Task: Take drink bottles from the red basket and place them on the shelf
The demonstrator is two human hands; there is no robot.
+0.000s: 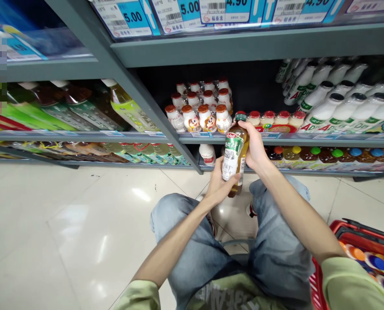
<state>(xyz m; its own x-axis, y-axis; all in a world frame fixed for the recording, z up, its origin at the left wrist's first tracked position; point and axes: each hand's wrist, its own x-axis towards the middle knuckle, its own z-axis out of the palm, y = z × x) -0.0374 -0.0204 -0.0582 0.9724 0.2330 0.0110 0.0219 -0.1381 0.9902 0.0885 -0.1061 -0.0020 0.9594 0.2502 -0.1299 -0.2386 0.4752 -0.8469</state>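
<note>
I squat in front of a shop shelf and hold a drink bottle (pixel 234 155) with amber liquid, a green and white label and a dark green cap. My left hand (pixel 219 185) grips its lower part from below. My right hand (pixel 254 144) wraps round its upper part near the neck. The bottle is upright, in front of the low shelf edge (pixel 308 138). Behind it stand small white bottles with red caps (pixel 200 110) and a cartoon face.
White bottles with black caps (pixel 333 97) lie at the right of the shelf. Tea bottles (pixel 82 107) fill the left bay. The lowest shelf carries bottles with coloured caps (pixel 324 154). A red basket (pixel 366 249) of bottles stands at my right. Pale floor tiles (pixel 66 224) stretch left.
</note>
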